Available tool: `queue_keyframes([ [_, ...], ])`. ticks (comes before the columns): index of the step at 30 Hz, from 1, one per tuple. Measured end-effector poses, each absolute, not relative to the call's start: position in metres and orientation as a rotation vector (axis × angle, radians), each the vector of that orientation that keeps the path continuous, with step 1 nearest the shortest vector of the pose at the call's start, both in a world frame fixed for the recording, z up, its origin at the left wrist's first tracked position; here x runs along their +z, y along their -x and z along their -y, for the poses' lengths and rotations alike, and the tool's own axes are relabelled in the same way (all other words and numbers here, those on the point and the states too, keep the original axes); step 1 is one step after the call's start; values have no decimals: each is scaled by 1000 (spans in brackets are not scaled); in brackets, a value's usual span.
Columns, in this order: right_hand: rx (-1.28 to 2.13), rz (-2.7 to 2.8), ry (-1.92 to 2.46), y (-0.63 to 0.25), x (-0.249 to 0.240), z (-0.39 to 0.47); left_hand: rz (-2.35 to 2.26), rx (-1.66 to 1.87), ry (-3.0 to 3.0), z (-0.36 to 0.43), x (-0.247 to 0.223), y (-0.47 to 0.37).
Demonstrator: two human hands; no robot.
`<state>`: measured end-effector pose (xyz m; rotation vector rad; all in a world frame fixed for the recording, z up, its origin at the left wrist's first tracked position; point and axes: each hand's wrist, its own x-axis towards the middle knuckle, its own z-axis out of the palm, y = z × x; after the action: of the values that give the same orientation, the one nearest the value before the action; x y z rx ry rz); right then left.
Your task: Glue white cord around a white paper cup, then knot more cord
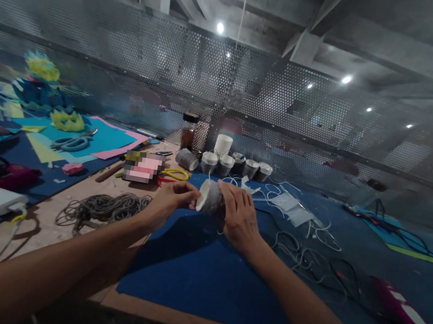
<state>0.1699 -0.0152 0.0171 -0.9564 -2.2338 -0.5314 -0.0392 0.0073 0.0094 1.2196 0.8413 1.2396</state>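
Note:
A small paper cup (211,197), wrapped outside with grey cord, lies tilted on its side between my hands, its pale open mouth toward the left. My right hand (241,216) is closed round its base end, fingers over the top. At the mouth, the thumb and fingers of my left hand (174,199) are pinched together against the rim. Whether a cord end is also between them is hidden. Both hands are above a blue mat (196,276). Behind them stand several similar wrapped cups (250,169), and another wrapped cup (187,159) lies on its side.
Tangled grey cord (111,209) lies left of the mat, near yellow-handled pliers (176,174). A stack of white cups (223,145) and a dark jar (188,132) stand behind. Scissors (73,142) rest on coloured paper. A purple power strip (402,309) and loose cables are at right.

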Motion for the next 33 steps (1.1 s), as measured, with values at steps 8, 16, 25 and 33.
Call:
queue_keyframes([
  [8,-549,2296,899,-167,16,16,-912,1321,-1344,-8,10,41],
  [16,-559,2190,981,-169,16,15,-816,1291,-1103,-7,9,40],
  [25,-567,2241,936,-167,15,17,-852,1265,-1229,-9,6,42],
  [33,-501,2232,905,-167,13,15,-836,1304,-1171,-9,9,42],
])
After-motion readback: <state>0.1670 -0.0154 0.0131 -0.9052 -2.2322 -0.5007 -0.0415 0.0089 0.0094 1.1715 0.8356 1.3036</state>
